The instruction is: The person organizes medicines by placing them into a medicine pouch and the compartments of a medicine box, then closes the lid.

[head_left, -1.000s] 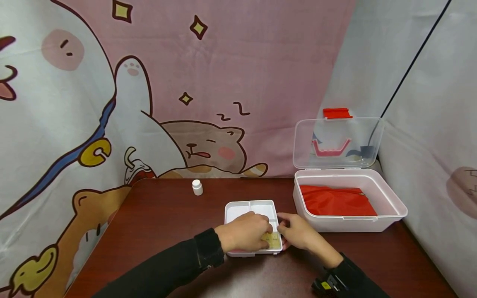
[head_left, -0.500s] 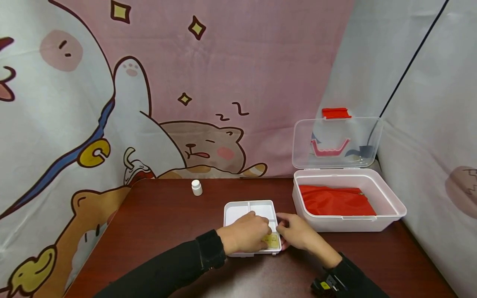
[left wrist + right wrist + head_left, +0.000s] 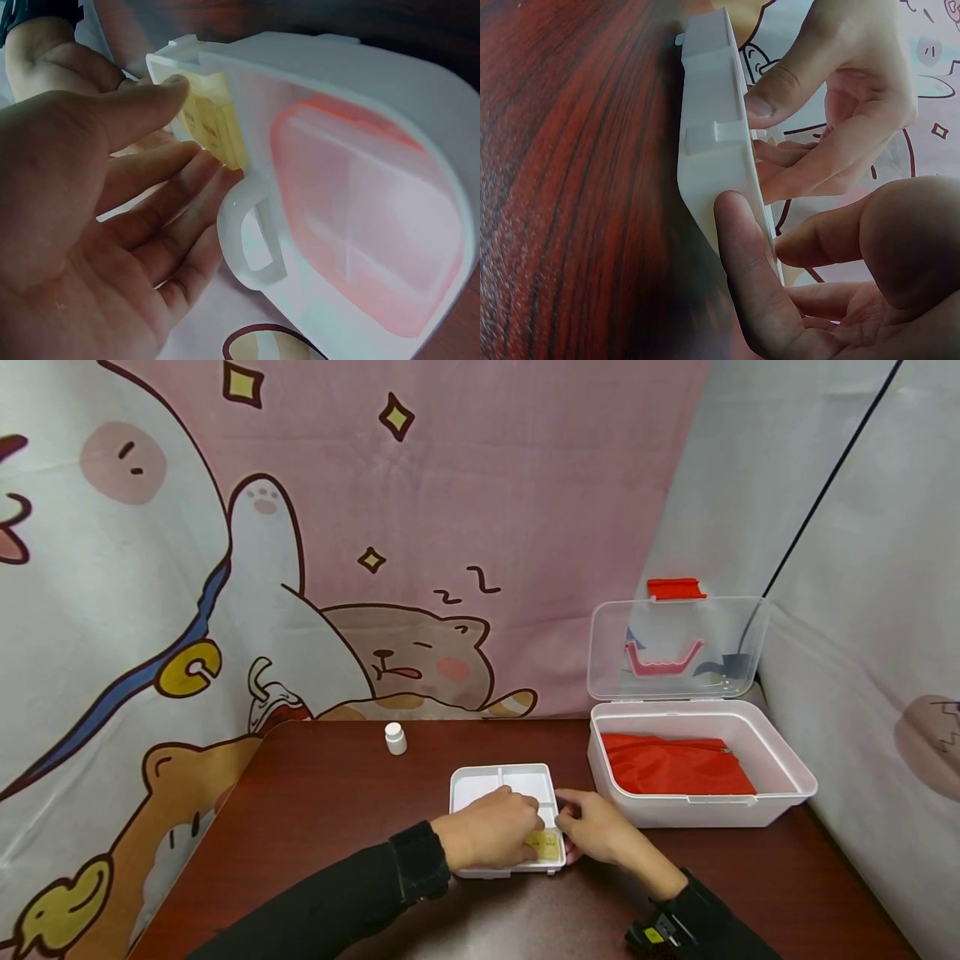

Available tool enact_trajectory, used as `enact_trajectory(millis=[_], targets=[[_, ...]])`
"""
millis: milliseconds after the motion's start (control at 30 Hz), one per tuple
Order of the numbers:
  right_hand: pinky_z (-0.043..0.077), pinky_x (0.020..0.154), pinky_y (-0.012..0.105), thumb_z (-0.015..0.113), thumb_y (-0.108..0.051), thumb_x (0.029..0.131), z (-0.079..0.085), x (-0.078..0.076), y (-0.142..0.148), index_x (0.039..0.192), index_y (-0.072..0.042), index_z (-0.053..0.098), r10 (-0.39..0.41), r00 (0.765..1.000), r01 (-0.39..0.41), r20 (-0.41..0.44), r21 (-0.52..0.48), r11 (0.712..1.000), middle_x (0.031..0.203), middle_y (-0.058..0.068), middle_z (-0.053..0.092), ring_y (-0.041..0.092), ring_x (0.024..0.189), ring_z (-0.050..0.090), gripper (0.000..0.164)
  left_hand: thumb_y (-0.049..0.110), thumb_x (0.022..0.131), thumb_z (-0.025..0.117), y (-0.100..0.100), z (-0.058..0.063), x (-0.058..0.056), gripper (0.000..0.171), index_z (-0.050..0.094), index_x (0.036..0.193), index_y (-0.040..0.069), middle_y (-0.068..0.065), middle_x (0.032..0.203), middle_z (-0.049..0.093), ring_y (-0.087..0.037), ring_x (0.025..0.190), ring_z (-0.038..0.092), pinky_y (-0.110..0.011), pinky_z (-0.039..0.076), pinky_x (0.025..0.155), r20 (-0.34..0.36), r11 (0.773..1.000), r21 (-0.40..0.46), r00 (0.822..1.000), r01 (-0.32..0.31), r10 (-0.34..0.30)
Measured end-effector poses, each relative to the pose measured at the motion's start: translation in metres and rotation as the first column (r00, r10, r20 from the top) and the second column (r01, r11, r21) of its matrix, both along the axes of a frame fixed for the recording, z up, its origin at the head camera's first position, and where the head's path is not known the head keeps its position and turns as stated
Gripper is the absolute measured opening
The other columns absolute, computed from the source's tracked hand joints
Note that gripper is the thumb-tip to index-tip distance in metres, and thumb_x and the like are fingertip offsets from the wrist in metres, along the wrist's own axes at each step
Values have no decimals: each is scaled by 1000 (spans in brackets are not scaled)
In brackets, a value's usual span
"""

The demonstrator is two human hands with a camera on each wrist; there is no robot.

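Note:
A white compartmented box (image 3: pixel 474 783) lies on the table in the head view. My left hand (image 3: pixel 491 828) reaches over its near part. In the left wrist view, thumb and fingertips grip opposite ends of a translucent yellow packet (image 3: pixel 213 120) with dark print, inside a small compartment. Beside it, the larger compartment has a translucent pink rounded panel (image 3: pixel 360 217), and a white loop (image 3: pixel 238 232) sits at the divider. My right hand (image 3: pixel 600 831) pinches the box's right edge, with one digit on the outer wall and another at the rim in the right wrist view.
A white plastic bin (image 3: pixel 712 810) with its clear lid (image 3: pixel 678 627) raised stands at the right, holding a red zippered pouch (image 3: pixel 675 764). A small white bottle (image 3: pixel 396 740) stands at the back left of the brown table (image 3: pixel 322 802). Cartoon-printed cloth hangs behind.
Both hands stay at the box in nearly the same pose. The left hand has shifted very slightly over the yellow packet.

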State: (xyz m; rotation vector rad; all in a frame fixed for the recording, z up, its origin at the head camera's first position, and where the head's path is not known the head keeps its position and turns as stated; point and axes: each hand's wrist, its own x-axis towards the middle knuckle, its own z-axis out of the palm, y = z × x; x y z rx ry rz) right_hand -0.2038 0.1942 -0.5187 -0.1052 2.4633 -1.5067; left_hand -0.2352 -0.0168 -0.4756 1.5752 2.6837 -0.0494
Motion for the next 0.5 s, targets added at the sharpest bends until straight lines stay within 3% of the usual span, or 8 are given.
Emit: enact_trajectory(millis=[200, 400, 500], targets=[[64, 54, 44, 60, 0, 99, -1, 0, 0, 153, 10, 56, -3, 1000, 3, -8, 3, 1000, 89, 9, 59, 19, 55, 68, 55, 35, 102, 79, -5, 8, -10, 24, 86, 119, 20, 7, 105, 78, -7, 97, 75, -34, 60, 94, -10, 997, 78, 1000, -13, 14], [63, 54, 41, 62, -2, 100, 1, 0, -1, 153, 7, 58, -37, 999, 37, 1, 54, 998, 90, 10, 60, 20, 54, 67, 54, 30, 103, 79, -18, 24, -28, 19, 87, 114, 17, 4, 95, 75, -8, 83, 69, -33, 58, 82, -25, 992, 117, 998, -54, 57], [63, 54, 41, 63, -3, 101, 2, 1, -3, 154, 7, 57, -37, 999, 37, 7, 61, 997, 91, 10, 60, 20, 55, 66, 54, 28, 102, 79, -30, 28, -40, 16, 87, 110, 16, 3, 94, 75, -10, 84, 70, -34, 58, 80, -50, 989, 132, 996, -66, 73]])
